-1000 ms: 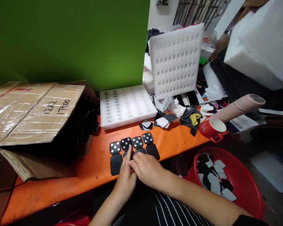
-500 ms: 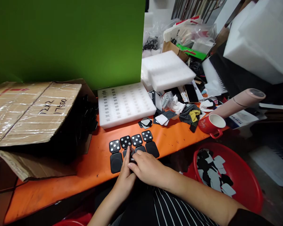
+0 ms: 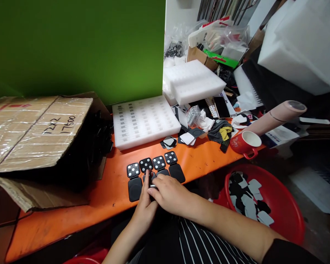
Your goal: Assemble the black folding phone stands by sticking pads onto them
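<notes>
My left hand (image 3: 144, 205) and my right hand (image 3: 169, 193) meet at the orange table's front edge. Between them they grip a small black flat piece (image 3: 150, 176), seen almost edge-on. A silvery ridged part (image 3: 153, 186) shows by my right thumb; most of what I hold is hidden by fingers. Just beyond lies a row of several black hinged pads (image 3: 135, 189), opened flat. Their upper halves (image 3: 133, 169) carry round white dots, while the lower halves are plain black. My right hand partly covers the lower halves of the middle pads.
On the left stands a cardboard box (image 3: 44, 128) with black pieces inside. Behind the pads is a white foam tray (image 3: 145, 123). A red mug (image 3: 240, 145) and pink flask (image 3: 275, 117) stand right, above a red basin (image 3: 288, 212) of black and white pieces.
The camera view has shifted slightly. The black piece between my hands now shows more clearly and edge-on; both hands stay together in nearly the same place.
</notes>
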The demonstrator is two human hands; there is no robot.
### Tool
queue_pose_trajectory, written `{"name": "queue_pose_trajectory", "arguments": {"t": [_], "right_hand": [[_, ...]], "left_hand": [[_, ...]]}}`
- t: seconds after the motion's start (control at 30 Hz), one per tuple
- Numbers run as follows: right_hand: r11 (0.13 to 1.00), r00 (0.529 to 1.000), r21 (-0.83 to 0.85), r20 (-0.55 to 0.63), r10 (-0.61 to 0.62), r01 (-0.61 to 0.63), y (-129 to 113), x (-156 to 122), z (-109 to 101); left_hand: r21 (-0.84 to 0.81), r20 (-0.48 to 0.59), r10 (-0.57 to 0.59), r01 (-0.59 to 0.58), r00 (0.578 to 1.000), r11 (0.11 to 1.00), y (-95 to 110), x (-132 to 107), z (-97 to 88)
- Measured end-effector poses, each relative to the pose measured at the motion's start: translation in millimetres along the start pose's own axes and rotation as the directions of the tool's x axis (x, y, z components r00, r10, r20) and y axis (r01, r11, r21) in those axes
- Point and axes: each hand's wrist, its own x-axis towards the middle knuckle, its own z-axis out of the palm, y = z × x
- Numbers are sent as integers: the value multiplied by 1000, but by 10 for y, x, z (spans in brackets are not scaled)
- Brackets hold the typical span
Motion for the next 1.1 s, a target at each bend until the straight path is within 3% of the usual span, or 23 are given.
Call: {"name": "queue_pose_trajectory", "arguments": {"t": [0.1, 0.27, 0.7, 0.87, 1.1], "right_hand": [[998, 999, 34, -10, 44, -44, 8, 21, -29], [1000, 1000, 31, -20, 6, -5, 3, 28, -62], [992, 992, 59, -61, -107, 111, 37, 86, 40], [997, 996, -14, -36, -77, 76, 47, 49, 126], [994, 998, -108, 59, -26, 32, -7, 15, 63]], "left_hand": [[-65, 7, -18, 19, 1000, 998, 5, -21, 14], [-135, -20, -19, 16, 1000, 991, 44, -54, 40], [49, -75, 84, -80, 994, 996, -28, -14, -17], [-71, -115, -1, -7, 993, 997, 6, 29, 13], [79, -51, 66, -62, 996, 995, -55, 24, 20]]}}
